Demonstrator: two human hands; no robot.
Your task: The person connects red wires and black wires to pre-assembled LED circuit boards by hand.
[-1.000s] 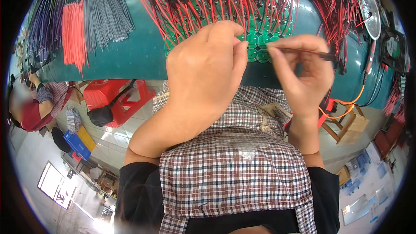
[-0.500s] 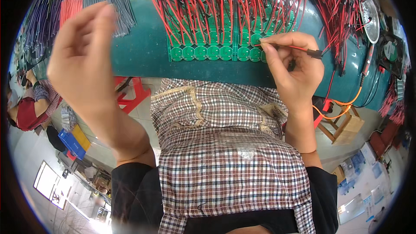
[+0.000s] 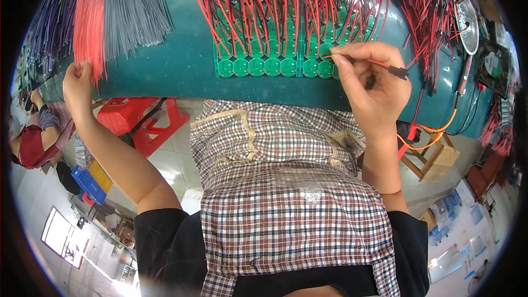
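Note:
My left hand (image 3: 78,89) is closed at the near end of a bundle of red wires (image 3: 89,27), its fingertips pinched over the wire ends. My right hand (image 3: 376,80) pinches a two-wire lead, red and black, with a black connector (image 3: 398,71) sticking out past the knuckles. Its bare tip reaches the lower rows of a panel of round green circuit boards (image 3: 256,67). Many similar red and black leads (image 3: 286,5) stand up from the rows behind and hide much of the panel.
Grey wires (image 3: 135,14) and dark purple wires (image 3: 52,27) flank the red bundle. More leads (image 3: 426,27) are heaped at the right, beside a soldering iron (image 3: 466,80) with an orange cable and a small fan (image 3: 493,65). A red stool (image 3: 118,114) stands under the table; another person (image 3: 41,137) sits far left.
My left hand has come down and to the left, from a blurred raised position to the near end of the red wires. The right hand stays almost still with the lead.

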